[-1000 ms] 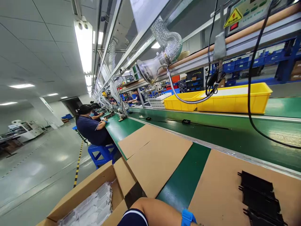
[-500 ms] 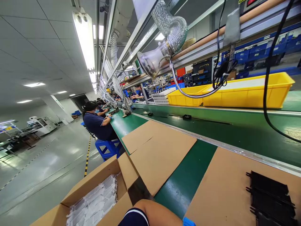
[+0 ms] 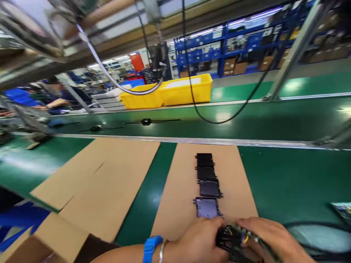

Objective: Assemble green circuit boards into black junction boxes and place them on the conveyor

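Note:
At the bottom of the head view my left hand [image 3: 199,241], with a blue band and a bracelet on the wrist, is closed on a black electronic assembly [image 3: 231,243]. Circuit board edges and a yellow wire show in it. From the other side my right hand [image 3: 276,235] grips the same assembly along its board edge; motion blurs its fingers. Just beyond my left hand, a row of several black plastic housings runs away from me on a cardboard sheet [image 3: 183,182]. The nearest housing [image 3: 207,207] is partly covered by that hand.
A second cardboard sheet [image 3: 109,182] lies to the left on the green bench [image 3: 290,179]. An open carton [image 3: 57,233] stands at lower left. Yellow bins [image 3: 186,91] sit behind the conveyor [image 3: 246,128]. A black cable [image 3: 192,93] hangs in front. A clear bag-like item [image 3: 320,237] is at right.
My view has swung right and down from the aisle and the carton to the bench. Both hands and the electronic assembly have come into view; earlier only my left arm showed.

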`<state>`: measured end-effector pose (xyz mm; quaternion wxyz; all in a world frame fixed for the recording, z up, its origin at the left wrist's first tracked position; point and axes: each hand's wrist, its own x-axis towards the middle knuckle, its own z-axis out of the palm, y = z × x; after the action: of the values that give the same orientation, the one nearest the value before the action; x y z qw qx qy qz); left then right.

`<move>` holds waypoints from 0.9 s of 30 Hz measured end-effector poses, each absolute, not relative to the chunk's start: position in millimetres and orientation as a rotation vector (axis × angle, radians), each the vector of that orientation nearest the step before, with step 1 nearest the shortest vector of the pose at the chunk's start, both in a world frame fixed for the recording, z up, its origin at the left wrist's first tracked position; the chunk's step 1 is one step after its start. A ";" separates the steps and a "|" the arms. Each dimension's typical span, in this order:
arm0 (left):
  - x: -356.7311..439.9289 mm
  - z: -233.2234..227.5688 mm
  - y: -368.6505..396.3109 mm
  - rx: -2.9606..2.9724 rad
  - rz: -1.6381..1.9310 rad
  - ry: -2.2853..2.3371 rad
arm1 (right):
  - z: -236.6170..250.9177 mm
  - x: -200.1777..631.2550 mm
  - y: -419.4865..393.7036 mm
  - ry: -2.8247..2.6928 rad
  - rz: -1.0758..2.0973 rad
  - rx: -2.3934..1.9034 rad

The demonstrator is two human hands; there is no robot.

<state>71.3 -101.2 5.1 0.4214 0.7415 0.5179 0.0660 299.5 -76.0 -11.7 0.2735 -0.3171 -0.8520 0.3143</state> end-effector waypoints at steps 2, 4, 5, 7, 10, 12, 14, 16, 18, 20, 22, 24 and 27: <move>71.1 6.9 -102.7 1.897 0.210 1.288 | -13.6 308.1 -75.2 -2.358 0.846 -0.772; 71.9 11.8 -105.3 1.920 0.190 1.273 | -9.6 309.1 -73.1 -2.399 0.882 -0.780; 72.4 15.1 -106.7 1.931 0.165 1.270 | -5.1 308.5 -71.9 -2.401 0.909 -0.804; 72.6 22.8 -109.3 1.964 0.106 1.278 | 7.8 308.0 -69.3 -2.372 0.954 -0.863; 67.8 39.1 -112.7 2.066 0.019 1.292 | 32.2 310.2 -64.0 -2.248 0.970 -0.973; 58.9 54.3 -112.7 2.132 -0.034 1.286 | 48.7 310.5 -58.3 -2.194 1.024 -1.108; 45.9 71.2 -108.3 2.153 -0.060 1.312 | 63.4 306.9 -49.9 -2.219 1.140 -1.235; 32.9 85.8 -98.1 2.135 -0.011 1.386 | 74.1 298.2 -39.1 -2.279 1.313 -1.347; 24.9 93.8 -83.8 2.067 0.134 1.438 | 79.6 284.9 -27.1 -2.293 1.486 -1.424; 24.9 92.8 -68.5 1.913 0.303 1.412 | 80.8 269.1 -15.6 -2.243 1.650 -1.467; 30.6 85.1 -55.7 1.703 0.419 1.350 | 79.8 254.9 -5.9 -2.221 1.763 -1.485; 36.5 75.4 -47.1 1.621 0.501 1.330 | 78.2 246.4 2.2 -2.266 1.758 -1.470; 36.9 64.2 -41.6 1.719 0.586 1.389 | 75.4 246.1 12.6 -2.221 1.704 -1.360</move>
<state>36.9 -41.6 64.2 0.4147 0.6842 0.5527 0.2333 246.1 12.6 75.4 0.0147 -0.4369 -0.7136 0.5474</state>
